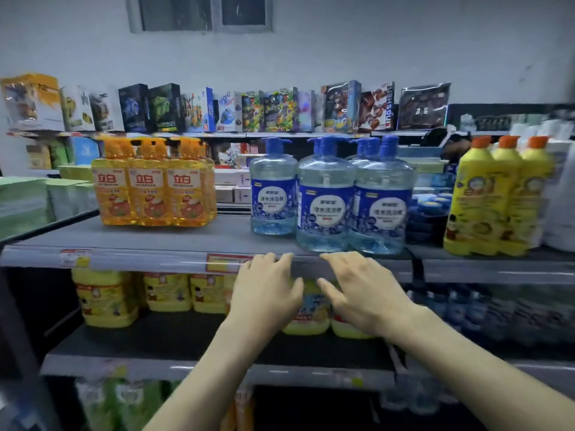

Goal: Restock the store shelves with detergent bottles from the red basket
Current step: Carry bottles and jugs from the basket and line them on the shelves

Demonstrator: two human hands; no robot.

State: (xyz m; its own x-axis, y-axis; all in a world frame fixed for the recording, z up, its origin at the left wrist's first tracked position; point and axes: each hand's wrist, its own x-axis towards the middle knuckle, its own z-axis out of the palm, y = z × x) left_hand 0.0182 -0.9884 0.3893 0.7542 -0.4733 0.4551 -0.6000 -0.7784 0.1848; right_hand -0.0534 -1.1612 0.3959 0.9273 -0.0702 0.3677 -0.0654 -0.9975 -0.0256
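Clear blue detergent bottles (325, 200) with blue pump caps stand on the grey upper shelf (174, 241), several deep. Orange detergent bottles (154, 188) stand to their left, and yellow bottles with orange caps (494, 197) to their right. My left hand (266, 295) and my right hand (357, 293) are side by side just below the shelf's front edge, under the blue bottles. Both have fingers stretched out and hold nothing. The red basket is out of view.
The lower shelf (186, 343) carries yellow detergent packs (105, 300), some hidden behind my hands. Blue bottles (466, 306) stand at its right. Toy boxes (273, 110) line the top shelf at the back. Green packs (25, 200) sit at the far left.
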